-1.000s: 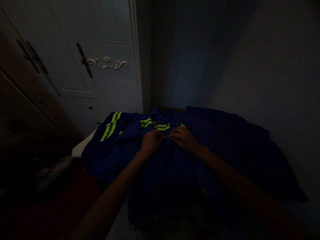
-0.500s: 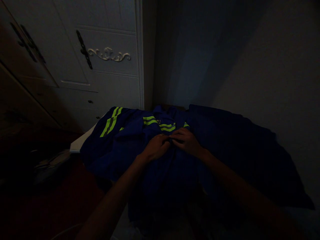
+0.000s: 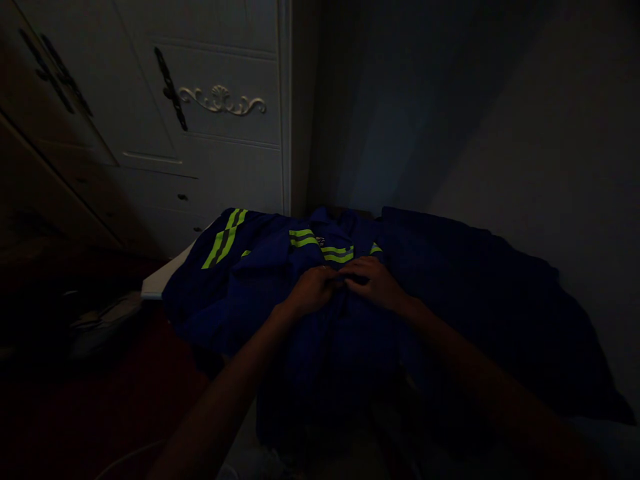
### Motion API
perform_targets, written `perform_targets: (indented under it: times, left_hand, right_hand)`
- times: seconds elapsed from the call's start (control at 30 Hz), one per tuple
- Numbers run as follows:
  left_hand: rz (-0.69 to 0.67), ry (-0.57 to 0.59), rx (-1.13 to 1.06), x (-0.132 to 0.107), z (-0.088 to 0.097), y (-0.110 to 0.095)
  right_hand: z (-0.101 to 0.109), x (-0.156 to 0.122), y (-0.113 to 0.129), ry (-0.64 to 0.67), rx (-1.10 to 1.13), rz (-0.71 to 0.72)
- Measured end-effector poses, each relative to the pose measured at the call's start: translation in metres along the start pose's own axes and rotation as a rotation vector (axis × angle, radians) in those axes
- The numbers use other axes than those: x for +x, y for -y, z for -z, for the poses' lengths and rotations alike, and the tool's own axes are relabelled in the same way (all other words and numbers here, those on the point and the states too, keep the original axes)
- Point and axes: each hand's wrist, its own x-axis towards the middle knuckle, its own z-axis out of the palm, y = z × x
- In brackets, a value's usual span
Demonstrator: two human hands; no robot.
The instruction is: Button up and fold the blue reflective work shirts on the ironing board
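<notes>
Grip of the left hand (image 3: pixel 314 290) and grip of the right hand (image 3: pixel 376 283) are both narrowed on the front of a collared blue cloth garment with yellow-green stripes (image 3: pixel 345 333), fingertips close together. Garment lies spread over a white-cornered surface (image 3: pixel 156 283), near a white panelled cabinet (image 3: pixel 233 173). Dimness obscures the exact pinch point.

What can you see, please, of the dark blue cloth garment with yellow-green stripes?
The dark blue cloth garment with yellow-green stripes lies spread and wrinkled over a pale flat surface whose corner shows at the left. Its collar lies at the far side. Paired stripes cross the chest and, at the left, what looks like a sleeve. The person's bare left hand and right hand touch its front; darkness hides their grip and the garment's right end.
</notes>
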Motion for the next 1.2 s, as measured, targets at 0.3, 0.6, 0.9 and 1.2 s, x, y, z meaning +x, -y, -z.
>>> perform_targets:
  times: [0.3,0.6,0.9,1.2]
  left_hand:
    - [0.008,-0.053,-0.097,0.0,-0.007,0.008]
    - [0.046,-0.076,-0.115,0.001,-0.009,0.008]
    - [-0.001,-0.248,-0.207,-0.004,-0.015,0.005]
    - [0.004,-0.15,-0.125,-0.002,-0.011,0.005]
  right_hand:
    - [0.014,-0.002,-0.007,0.137,0.055,-0.042]
    - [0.006,-0.001,-0.003,0.069,-0.008,-0.045]
    - [0.004,-0.002,-0.001,-0.025,0.08,-0.113]
    - [-0.001,-0.004,-0.002,-0.029,0.193,-0.174]
